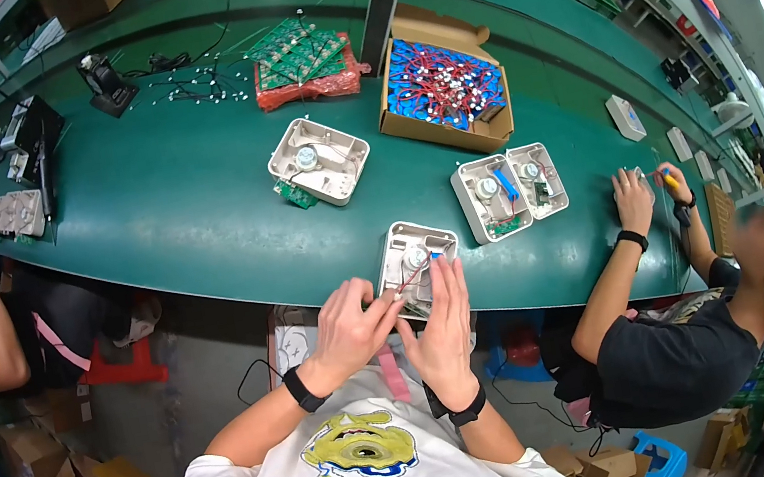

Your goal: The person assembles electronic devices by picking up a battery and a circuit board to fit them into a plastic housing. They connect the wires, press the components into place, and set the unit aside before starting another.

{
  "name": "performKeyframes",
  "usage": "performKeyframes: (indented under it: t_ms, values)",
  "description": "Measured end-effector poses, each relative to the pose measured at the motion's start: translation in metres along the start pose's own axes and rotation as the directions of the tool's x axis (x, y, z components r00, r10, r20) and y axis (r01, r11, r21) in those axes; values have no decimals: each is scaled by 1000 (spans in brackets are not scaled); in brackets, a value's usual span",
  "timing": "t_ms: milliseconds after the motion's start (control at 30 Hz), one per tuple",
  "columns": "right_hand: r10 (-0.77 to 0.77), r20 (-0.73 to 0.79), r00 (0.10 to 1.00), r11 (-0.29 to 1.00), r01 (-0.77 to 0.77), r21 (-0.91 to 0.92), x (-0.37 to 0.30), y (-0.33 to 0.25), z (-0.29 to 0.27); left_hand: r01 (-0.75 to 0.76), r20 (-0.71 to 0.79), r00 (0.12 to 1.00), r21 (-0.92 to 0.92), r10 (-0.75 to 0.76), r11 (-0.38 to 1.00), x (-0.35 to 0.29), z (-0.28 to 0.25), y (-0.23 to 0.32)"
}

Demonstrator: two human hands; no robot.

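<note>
A white plastic housing (403, 273) lies at the table's near edge in front of me, with a round speaker (415, 256) inside. My left hand (348, 326) is closed at the housing's near left side, its fingertips pinched where thin red wires (406, 285) run; what exactly they grip is hard to make out. Over the housing's right side lies my right hand (438, 329), fingers stretched out, the tips by a blue battery (436, 257). That hand hides most of the battery and the housing's right part.
Further off stand an open housing with a circuit board (297, 194) beside it and a two-part housing (494, 199). Behind are a cardboard box (448, 136) of blue batteries and stacked green boards (300, 52). People work at left and right; the right one's hand (634, 202) is over the table.
</note>
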State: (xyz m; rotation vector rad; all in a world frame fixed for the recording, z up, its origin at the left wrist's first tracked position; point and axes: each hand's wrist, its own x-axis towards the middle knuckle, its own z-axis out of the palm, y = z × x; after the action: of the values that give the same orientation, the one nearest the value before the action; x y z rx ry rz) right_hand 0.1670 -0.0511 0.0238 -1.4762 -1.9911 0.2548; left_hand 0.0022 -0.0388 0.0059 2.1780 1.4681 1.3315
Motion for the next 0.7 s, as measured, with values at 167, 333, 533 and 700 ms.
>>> performKeyframes:
  t_ms: [167, 333, 533, 700]
  values:
    - [57, 92, 994, 989, -43, -143, 7, -5, 0, -147, 163, 979, 148, 123, 978, 11, -5, 13]
    - [68, 119, 991, 965, -34, -261, 19, 10, 2, -222, 233, 950, 32, 209, 975, 25, -10, 9]
    - [20, 181, 983, 904, 60, -424, 55, 33, -25, -49, 42, 998, 20, 48, 999, 39, -31, -18]
    - [59, 197, 979, 867, 48, -497, 72, 52, -40, 74, -200, 978, 59, -61, 996, 50, -51, -56]
